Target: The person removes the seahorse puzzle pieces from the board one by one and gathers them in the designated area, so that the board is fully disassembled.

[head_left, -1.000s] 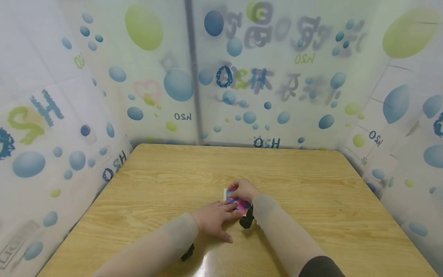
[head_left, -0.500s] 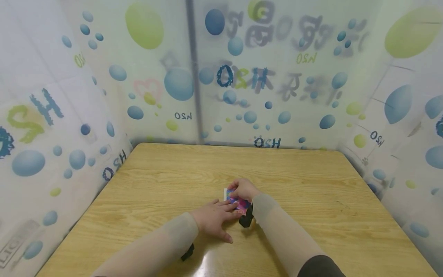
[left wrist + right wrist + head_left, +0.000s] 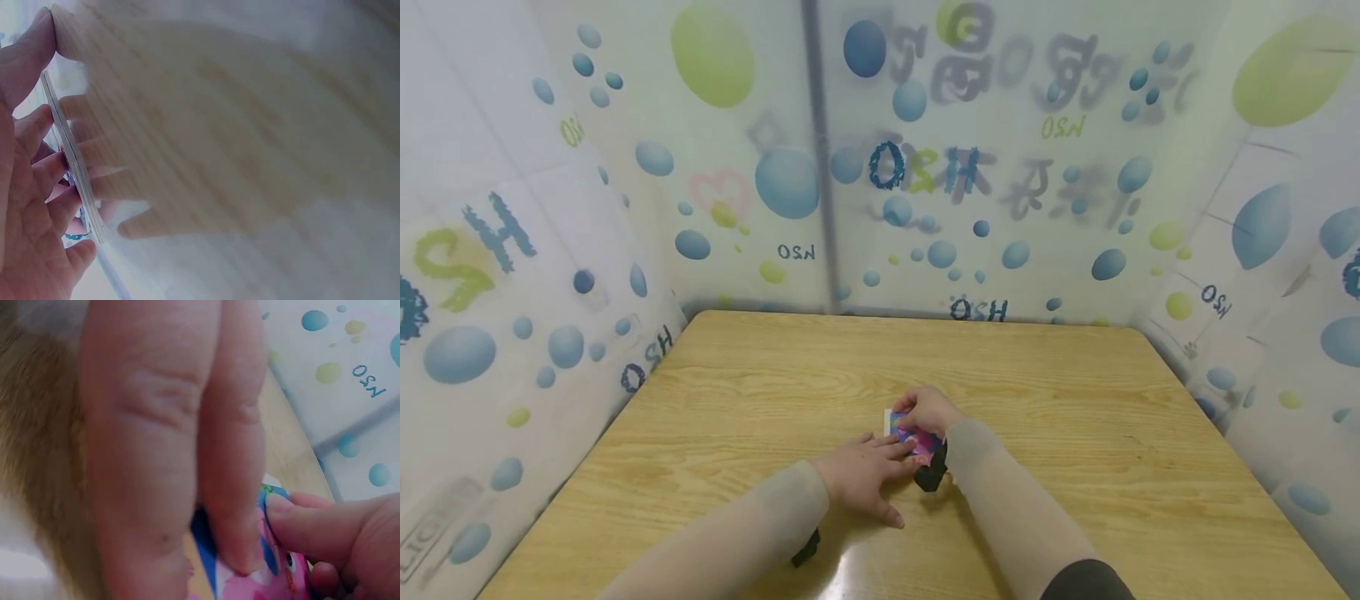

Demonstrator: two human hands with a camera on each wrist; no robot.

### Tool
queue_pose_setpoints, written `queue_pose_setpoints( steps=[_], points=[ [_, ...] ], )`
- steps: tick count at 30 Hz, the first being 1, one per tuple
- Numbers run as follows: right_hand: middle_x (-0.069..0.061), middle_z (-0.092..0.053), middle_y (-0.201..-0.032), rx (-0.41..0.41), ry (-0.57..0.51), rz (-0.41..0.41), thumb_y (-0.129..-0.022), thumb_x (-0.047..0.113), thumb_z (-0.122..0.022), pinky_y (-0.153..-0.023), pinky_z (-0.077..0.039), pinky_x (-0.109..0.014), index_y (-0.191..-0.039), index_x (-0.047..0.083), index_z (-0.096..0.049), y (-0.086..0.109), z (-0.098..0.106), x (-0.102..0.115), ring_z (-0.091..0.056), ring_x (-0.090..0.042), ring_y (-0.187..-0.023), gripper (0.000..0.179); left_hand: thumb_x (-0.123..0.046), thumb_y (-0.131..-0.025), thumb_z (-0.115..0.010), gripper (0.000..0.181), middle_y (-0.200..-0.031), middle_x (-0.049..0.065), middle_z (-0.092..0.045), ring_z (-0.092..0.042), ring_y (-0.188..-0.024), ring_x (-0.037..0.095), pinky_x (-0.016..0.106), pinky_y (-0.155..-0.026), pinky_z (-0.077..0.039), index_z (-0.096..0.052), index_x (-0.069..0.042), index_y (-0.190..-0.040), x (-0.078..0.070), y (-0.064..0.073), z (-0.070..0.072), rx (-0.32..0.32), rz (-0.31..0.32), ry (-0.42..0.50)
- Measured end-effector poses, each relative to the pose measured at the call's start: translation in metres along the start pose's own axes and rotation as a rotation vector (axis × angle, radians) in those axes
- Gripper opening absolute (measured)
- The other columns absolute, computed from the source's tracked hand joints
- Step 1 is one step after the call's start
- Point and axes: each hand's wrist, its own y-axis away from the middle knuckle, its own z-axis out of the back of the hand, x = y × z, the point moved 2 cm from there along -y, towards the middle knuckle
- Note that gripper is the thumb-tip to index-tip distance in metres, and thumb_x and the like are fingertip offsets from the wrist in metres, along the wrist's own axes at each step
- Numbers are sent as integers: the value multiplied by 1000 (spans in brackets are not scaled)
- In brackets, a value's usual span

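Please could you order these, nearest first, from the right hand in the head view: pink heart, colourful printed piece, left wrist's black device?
1. Colourful printed piece, touching the right hand.
2. Left wrist's black device, lower left.
3. Pink heart, far upper left.

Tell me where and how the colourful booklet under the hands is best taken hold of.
Probably by its far edge, coming from the far side: the booklet is thin and looks flat on the table, so its layered edge suits a pinch. The left hand lies across its near part, leaving little room there.
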Motion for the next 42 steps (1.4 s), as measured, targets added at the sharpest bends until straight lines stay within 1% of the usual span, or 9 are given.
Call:
queue_pose_setpoints(
  steps=[4,10,15,22,29,34,42],
  points=[
    [-3,-65,-96,7,-18,7,-83,5,-73,-95,-39,-47,-98,9,-71,0,0,-1,-55,-22,-94,16,-69,-82,-57,85,-158,2,-21,-18,-145,24,54,-114,-21,-34,-25,-150,1,0,-1,-4,-1,7],
    [-4,-65,-97,2,-58,-27,-83,4,-73,-95,-38,-48,-95,10,-73,0,2,0,-54,-25,-95,14,-68,-82,-57,83,-159,0,-18,-14,-146,23,54,-114,-18,-33,-27,-151,2,0,-2,-6,-2,34],
    [-5,-65,-98,0,-70,-20,-83,2,-72,-94,-39,-47,-96,9,-72,0,1,0,-54,-24,-96,15,-67,-82,-58,82,-159,-1,-19,-15,-146,23,54,-114,-18,-35,-27,-150,2,0,-1,-10,0,42],
    [-4,-65,-98,-18,-90,-47,-84,3,-71,-95,-37,-49,-97,11,-72,1,0,-1,-54,-25,-96,16,-68,-82,-57,84,-159,0,-19,-15,-146,24,54,-114,-19,-35,-24,-150,1,0,-1,-16,-4,28],
    [-4,-64,-99,-25,-95,-58,-85,4,-71,-97,-35,-50,-101,13,-73,2,-1,-2,-53,-25,-98,18,-68,-82,-57,84,-159,0,-18,-14,-146,23,55,-114,-19,-35,-24,-150,1,0,-1,-8,-8,37],
    [-5,-64,-97,-24,-97,-39,-85,3,-70,-94,-37,-48,-99,11,-73,2,-2,-5,-53,-24,-95,17,-68,-82,-58,84,-159,0,-18,-15,-146,23,55,-114,-19,-35,-24,-150,-1,1,0,-5,-6,33],
    [-4,-64,-99,-32,-120,5,-85,4,-70,-92,-39,-44,-100,10,-71,3,-2,-6,-55,-22,-94,16,-67,-82,-58,84,-159,0,-18,-15,-146,23,55,-114,-19,-34,-26,-150,0,1,0,1,3,36]
  ],
)
